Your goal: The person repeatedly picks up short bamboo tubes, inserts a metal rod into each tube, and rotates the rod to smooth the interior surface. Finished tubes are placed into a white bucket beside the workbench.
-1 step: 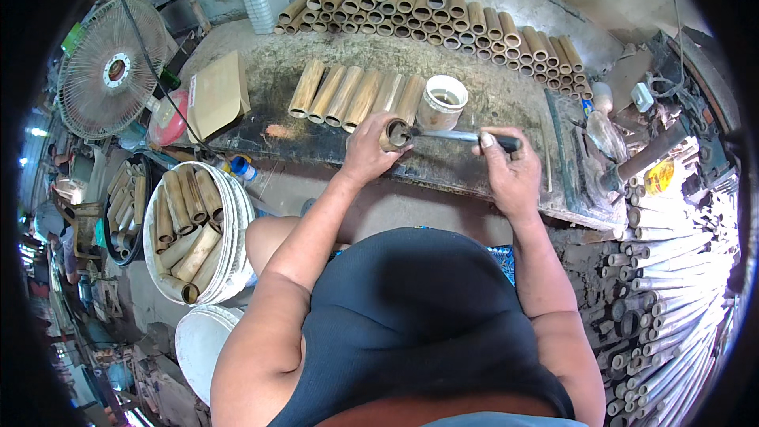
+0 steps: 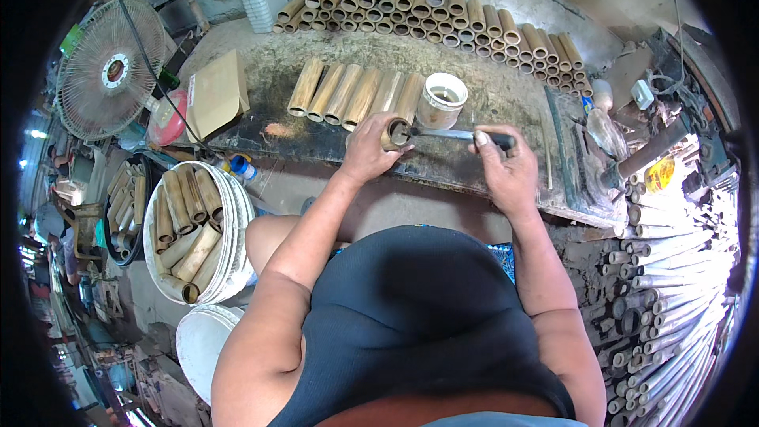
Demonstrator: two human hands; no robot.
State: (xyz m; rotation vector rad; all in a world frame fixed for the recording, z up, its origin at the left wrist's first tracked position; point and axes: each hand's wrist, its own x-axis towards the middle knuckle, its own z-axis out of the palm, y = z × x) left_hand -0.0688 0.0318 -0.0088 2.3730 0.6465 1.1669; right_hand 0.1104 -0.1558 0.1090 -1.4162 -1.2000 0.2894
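Nothing moved: left hand (image 2: 365,150) grips bamboo tube (image 2: 394,134), right hand (image 2: 506,170) tool (image 2: 462,135).

My workbench (image 2: 506,95) is rough, stained concrete. Left of it stands a round fan (image 2: 107,71), below that a white bucket (image 2: 237,221) on grimy floor. Behind the bench runs a grey wall (image 2: 601,0); daylight glares far left of the fan.

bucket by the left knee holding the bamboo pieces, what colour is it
White: the bucket shows best in the head view, left of the person's knee.
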